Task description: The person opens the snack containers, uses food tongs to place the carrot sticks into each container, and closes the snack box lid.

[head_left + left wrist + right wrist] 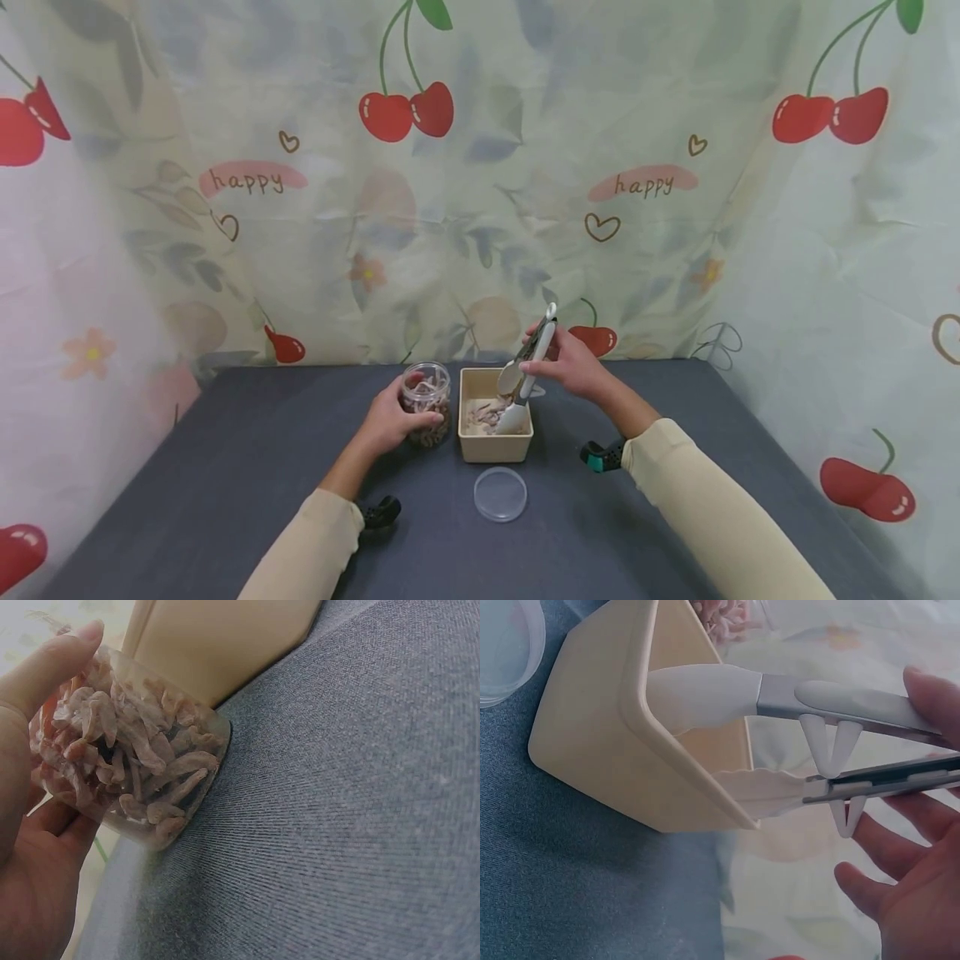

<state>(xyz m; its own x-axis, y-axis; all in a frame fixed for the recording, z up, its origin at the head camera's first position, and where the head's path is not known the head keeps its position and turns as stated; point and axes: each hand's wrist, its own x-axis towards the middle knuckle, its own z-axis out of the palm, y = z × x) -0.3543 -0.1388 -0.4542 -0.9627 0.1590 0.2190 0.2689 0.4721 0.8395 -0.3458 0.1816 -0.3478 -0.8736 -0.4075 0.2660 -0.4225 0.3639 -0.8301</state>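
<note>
The left hand (pixel 390 421) is wrapped around a clear jar (pixel 426 402) that stands on the dark grey table (pixel 225 467), thumb and fingers curled round its side; in the left wrist view the jar (pixel 127 750) is packed with small pinkish dried pieces and its base rests on the cloth. Just to the right of the jar, touching or nearly so, sits a cream square box (pixel 495 417) with more of the same pieces lying in its bottom. The right hand (pixel 573 362) holds a pair of tongs (pixel 528 371) by the upper end, tips pointing down into the box; the right wrist view shows the 2 white tips of the tongs (pixel 780 742) spread a little apart inside the box (pixel 607 742), the thumb on the top arm and the fingers loose beneath. A clear round lid (pixel 500 493) lies flat on the table just in front of the box. A curtain (pixel 480 167) printed with cherries hangs behind the table.
</note>
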